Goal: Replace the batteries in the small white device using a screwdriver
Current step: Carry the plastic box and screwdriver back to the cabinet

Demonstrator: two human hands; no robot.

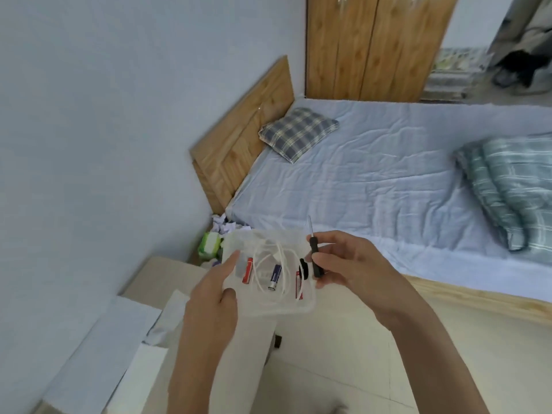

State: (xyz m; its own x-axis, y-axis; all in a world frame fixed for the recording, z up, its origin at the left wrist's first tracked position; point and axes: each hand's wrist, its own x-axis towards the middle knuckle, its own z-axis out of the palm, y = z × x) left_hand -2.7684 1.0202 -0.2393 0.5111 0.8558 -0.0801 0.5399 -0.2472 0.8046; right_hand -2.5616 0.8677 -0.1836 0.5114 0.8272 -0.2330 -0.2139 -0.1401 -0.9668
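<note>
Right hand [355, 264] pinches the screwdriver [315, 258] by its black handle, thumb on top, fingers curled under, blade pointing up and away; can't tell whether the lower fingers also prop the container's right rim. Left hand [215, 291] grips the left edge of the clear plastic container [298, 309], thumb on the near rim, index finger stretched along the side; container hangs in the air between the two hands, roughly level.

Inside, from left hand to right hand: red battery [248, 271]; looped white cable [283, 258]; blue battery [275, 276]; second red battery [298, 283]; black round part [304, 265] just beside the screwdriver handle. Small white device: can't pick it out for certain; a pale block under the cable loop may be it, too washed out to say.

My read: tool is picked, parts not yet unloaded. To do it well: set the container on the beige tabletop [155, 271] below the left hand first; loose cells will roll if it tips. Then free the left hand for the device; lift the cable clear so it doesn't drag batteries along; keep the blade off the fingers.

Past the left hand: green tissue pack [210, 245]. Past the right hand: bed [388, 174] with plaid pillow [298, 132]; wardrobe [373, 46] beyond.
</note>
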